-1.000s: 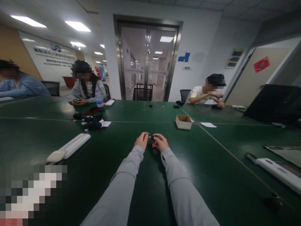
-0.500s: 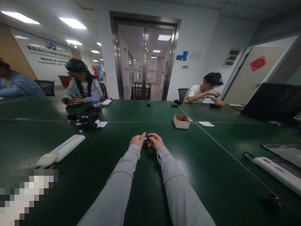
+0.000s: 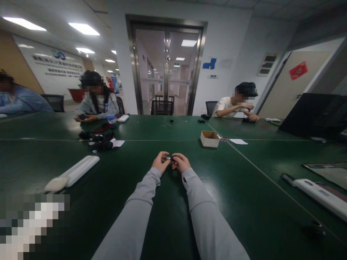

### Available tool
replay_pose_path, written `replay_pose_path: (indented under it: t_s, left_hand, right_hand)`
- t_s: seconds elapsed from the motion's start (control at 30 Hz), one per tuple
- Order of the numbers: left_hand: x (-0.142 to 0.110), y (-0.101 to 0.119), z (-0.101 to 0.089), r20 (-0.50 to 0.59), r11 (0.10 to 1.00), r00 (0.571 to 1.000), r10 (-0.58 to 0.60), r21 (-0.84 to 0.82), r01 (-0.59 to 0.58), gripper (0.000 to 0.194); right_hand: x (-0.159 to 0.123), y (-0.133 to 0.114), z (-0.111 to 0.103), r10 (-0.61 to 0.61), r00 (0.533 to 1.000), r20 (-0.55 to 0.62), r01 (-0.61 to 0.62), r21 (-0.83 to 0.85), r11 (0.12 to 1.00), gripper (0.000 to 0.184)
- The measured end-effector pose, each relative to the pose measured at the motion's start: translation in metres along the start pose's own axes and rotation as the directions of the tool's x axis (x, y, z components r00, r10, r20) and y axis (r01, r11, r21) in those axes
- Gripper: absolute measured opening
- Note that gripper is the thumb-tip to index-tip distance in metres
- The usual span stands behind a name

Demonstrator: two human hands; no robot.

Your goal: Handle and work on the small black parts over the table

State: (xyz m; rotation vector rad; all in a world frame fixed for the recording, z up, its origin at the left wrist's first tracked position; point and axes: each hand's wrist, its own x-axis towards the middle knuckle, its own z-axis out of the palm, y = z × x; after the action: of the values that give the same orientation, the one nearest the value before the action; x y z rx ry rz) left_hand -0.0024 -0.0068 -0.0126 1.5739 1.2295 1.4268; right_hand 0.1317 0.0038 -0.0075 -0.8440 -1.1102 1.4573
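Between my two hands, just over the green table, is a small black piece with a silver end [image 3: 168,158]; its exact kind is too small to make out. My right hand [image 3: 182,162] pinches the black part, fingers curled and closed. My left hand [image 3: 159,163] is closed around the silver end, with the thumb below and the bent fingers above it. Both hands nearly meet in front of me, grey sleeves reaching up from the bottom edge.
An open cardboard box [image 3: 209,139] stands right of my hands, near a white paper [image 3: 238,141]. Black gear [image 3: 101,142] and a long white device [image 3: 82,169] lie left. Another white device [image 3: 322,196] is at right. Several people sit across the green table [image 3: 151,126].
My left fingers have shifted from a straight-thumb pinch to a more rounded curl around the silver end, showing more of it. My right hand keeps its hold.
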Motion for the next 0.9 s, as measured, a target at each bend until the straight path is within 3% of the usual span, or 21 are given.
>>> replay_pose_path:
  t_s: [0.1, 0.23, 0.33, 0.47, 0.57, 0.7, 0.83, 0.9]
  left_hand:
    - [-0.0012, 0.0001, 0.0001, 0.04, 0.999, 0.999, -0.034, 0.027, 0.032, 0.026]
    - [-0.0014, 0.0019, 0.0, -0.014, 0.998, 1.0, 0.022, 0.052, -0.021, 0.026]
    - [-0.0008, 0.0022, -0.0002, 0.015, 0.999, 0.999, -0.045, 0.015, 0.045, 0.027]
    - [-0.0008, 0.0034, -0.0007, -0.028, 0.999, 0.999, 0.025, 0.025, -0.024, 0.027]
    - [-0.0012, 0.0044, -0.001, 0.019, 0.998, 0.998, -0.054, -0.007, 0.055, 0.026]
    - [-0.001, 0.0027, -0.0016, 0.036, 0.998, 0.998, 0.051, 0.018, -0.052, 0.034]
    - [-0.0008, 0.0009, -0.0018, 0.057, 1.0, 0.998, -0.023, 0.018, 0.022, 0.029]
    - [-0.0009, 0.0015, -0.0017, 0.027, 0.999, 1.0, 0.012, 0.032, -0.013, 0.029]
  right_hand:
    - [-0.0003, 0.0004, 0.0002, 0.008, 1.0, 0.008, -0.008, -0.015, 1.0, 0.031]
    - [-0.0001, 0.0011, 0.0007, 0.01, 1.0, 0.014, -0.01, -0.035, 0.999, 0.031]
    - [0.0, 0.0016, 0.0006, 0.006, 1.0, 0.009, -0.005, -0.032, 0.999, 0.03]
    - [0.0003, 0.0023, -0.0004, 0.002, 1.0, 0.006, -0.002, -0.018, 1.0, 0.03]
    - [0.0005, 0.0028, -0.0015, 0.0, 1.0, 0.006, 0.0, -0.012, 1.0, 0.029]
    - [0.0, 0.0027, -0.0019, 0.002, 1.0, 0.006, -0.002, -0.016, 1.0, 0.028]
    - [-0.0005, 0.0019, -0.0011, 0.007, 1.0, 0.017, -0.007, -0.018, 1.0, 0.028]
    - [-0.0003, 0.0015, -0.0006, 0.007, 1.0, 0.019, -0.006, -0.022, 1.0, 0.028]
